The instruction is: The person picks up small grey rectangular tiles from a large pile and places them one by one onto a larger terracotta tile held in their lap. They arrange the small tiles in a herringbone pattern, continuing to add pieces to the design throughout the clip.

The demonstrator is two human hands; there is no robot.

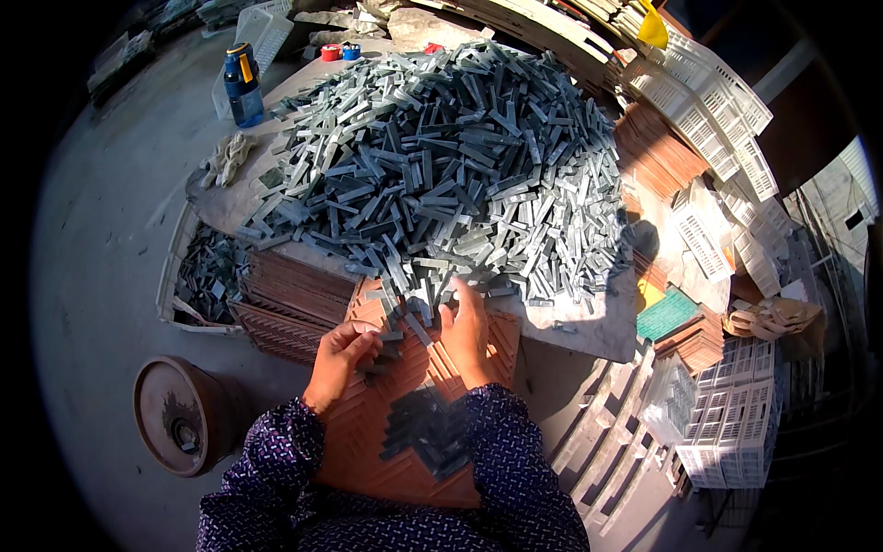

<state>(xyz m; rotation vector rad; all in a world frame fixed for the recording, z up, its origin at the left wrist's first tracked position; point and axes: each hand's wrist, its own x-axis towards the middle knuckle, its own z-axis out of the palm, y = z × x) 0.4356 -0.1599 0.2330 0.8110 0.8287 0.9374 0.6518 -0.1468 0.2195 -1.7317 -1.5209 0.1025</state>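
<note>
My left hand (342, 361) has its fingertips pinched together at a short grey stone strip (392, 337), above an orange-brown tray with slanted ridges (359, 432). Dark strips (428, 431) lie in a zigzag pattern in the tray, close to my body. My right hand (467, 339) reaches over the tray's far part, thumb and forefinger apart, at the near edge of a large heap of loose grey stone strips (451, 147). Some loose strips (418, 328) lie between my two hands. I see nothing held in the right hand.
Stacked brown trays (290, 304) and a white crate of dark pieces (175, 276) stand left. Below them is a round brown bucket (175, 419). A blue bottle (244, 87) and gloves (227, 158) sit far left. White crates (731, 414) and a wooden pallet (602, 432) are right.
</note>
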